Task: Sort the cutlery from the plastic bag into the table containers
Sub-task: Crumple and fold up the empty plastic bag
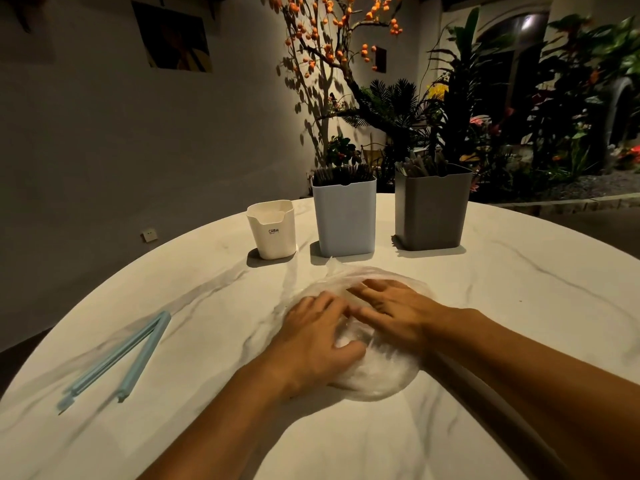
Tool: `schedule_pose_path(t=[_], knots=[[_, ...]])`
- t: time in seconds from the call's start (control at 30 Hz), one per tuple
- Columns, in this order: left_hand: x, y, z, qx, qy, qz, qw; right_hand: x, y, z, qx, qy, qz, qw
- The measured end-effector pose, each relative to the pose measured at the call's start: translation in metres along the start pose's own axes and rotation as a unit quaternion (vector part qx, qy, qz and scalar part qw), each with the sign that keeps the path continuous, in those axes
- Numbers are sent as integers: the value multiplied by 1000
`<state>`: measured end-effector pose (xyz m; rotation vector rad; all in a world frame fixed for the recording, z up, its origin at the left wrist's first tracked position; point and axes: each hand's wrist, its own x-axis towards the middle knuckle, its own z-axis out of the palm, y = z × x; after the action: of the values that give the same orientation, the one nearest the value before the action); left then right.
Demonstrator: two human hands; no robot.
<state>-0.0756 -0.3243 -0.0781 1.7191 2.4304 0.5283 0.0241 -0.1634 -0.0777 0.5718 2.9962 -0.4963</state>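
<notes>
Head view.

Table [485, 306]: round, white marble-look top with grey veins; bears all items below.

Plastic bag [374, 379]: clear, crumpled, lying flat at the table's centre, just in front of the blue container. Contents cannot be made out through the film. Both hands lie on top of it.

Left hand [311, 336]: palm down on the bag's left part, fingers fairly straight and lightly spread, thumb reaching right across the film. Presses rather than grips; nothing is clamped in it.

Right hand [391, 308]: palm down on the bag's far right part, fingers stretched out toward the left, tips close to those of the left hand. Also flat, holding nothing.

White container [272, 230]: small cup-shaped tub with dark lettering, far left of the row, standing upright; what is inside does not show.

Blue container [344, 218]: tall pale-blue box, middle of the row, upright, filled with dark slender utensil ends that stand above its rim.

Grey container [433, 207]: tall grey box, right of the row, apart from the blue one, likewise holding upright grey utensil ends.

Bag clip [121, 358]: long pale-blue clip, opened into a narrow V, lying on the table's left part, well apart from the bag and hands.

Background: wall with a poster [175, 38], a branch with orange fruit [332, 36], dense green plants [519, 116] behind the table.
</notes>
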Motion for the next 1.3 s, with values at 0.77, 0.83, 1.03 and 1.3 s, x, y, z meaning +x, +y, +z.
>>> schedule_pose_path(t=[0.77,0.83,1.03,1.3], knots=[[6,-8,11,100,14,-67,993,-20,-14,1,-89,145,-50,984],[5,-7,10,133,112,-33,984,-25,-17,1,-123,179,-94,972],[6,1,10,52,85,-6,995,-24,-16,11,8,155,-55,986],[7,-10,1,63,56,-60,995,-31,-12,1,16,146,74,986]])
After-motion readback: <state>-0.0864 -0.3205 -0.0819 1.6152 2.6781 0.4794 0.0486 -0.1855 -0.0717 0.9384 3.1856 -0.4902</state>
